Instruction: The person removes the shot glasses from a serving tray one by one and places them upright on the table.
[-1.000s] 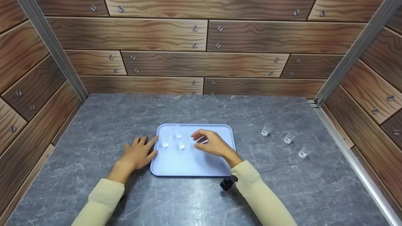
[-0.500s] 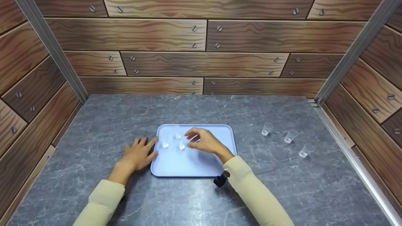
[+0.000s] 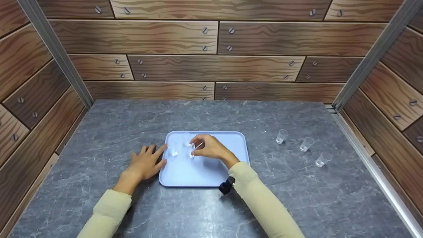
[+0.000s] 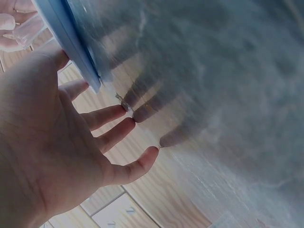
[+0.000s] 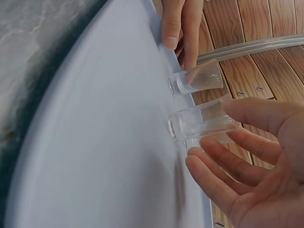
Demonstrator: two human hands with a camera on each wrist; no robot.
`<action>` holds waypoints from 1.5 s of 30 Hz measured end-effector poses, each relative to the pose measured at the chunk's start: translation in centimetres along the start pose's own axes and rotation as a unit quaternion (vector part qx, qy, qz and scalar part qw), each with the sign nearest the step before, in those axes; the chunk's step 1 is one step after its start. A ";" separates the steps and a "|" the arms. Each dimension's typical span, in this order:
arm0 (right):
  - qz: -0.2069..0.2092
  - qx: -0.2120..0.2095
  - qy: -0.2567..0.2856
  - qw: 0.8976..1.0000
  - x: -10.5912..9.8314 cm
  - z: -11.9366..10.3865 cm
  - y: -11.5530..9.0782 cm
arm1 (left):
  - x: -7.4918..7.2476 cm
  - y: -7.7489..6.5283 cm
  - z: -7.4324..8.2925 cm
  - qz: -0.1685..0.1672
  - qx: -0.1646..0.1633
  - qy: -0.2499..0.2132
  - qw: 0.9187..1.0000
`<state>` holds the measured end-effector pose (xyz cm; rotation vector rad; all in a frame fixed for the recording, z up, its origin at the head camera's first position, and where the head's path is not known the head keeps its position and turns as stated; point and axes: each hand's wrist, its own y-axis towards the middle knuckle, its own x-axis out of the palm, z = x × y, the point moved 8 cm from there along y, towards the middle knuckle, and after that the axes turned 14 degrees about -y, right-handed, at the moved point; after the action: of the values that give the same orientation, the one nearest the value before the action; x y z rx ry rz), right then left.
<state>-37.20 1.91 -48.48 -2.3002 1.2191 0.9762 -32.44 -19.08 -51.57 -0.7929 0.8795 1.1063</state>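
Observation:
A pale blue tray lies on the grey marbled table. Three small clear shot glasses stand grouped on its left part. My right hand pinches the nearest shot glass near its rim, thumb on one side and fingertips on the other. Beside it stands a second shot glass; the third is partly hidden behind the held one in the right wrist view. My left hand rests at the tray's left edge with its fingers spread, thumb and forefinger touching the rim, the other fingers on the table.
Right of the tray, three more shot glasses stand on the table: a far one, a middle one and a near one. Wood-patterned walls with metal corner posts enclose the table at the back and sides.
My right hand has moved left over the tray, from beside the glasses to the nearest one, and now pinches it. My left hand and the tray have stayed in place.

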 end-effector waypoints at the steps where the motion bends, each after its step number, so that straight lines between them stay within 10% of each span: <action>1: 0.000 -0.001 -0.001 1.000 0.1 -0.1 0.1 | 0.0 0.0 0.0 0.000 -0.001 0.001 1.000; 20: 0.006 -0.010 0.002 1.000 -0.3 -0.4 -0.6 | 0.0 -0.1 -0.1 0.005 0.000 -0.001 1.000; 45: 0.067 -0.020 0.003 0.998 -8.1 2.8 -6.9 | 0.0 -0.1 0.0 -0.006 -0.004 0.001 1.000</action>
<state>-35.83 12.13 -44.65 -2.2772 1.3827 1.0501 -32.39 -19.08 -51.53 -0.8045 0.8714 1.0986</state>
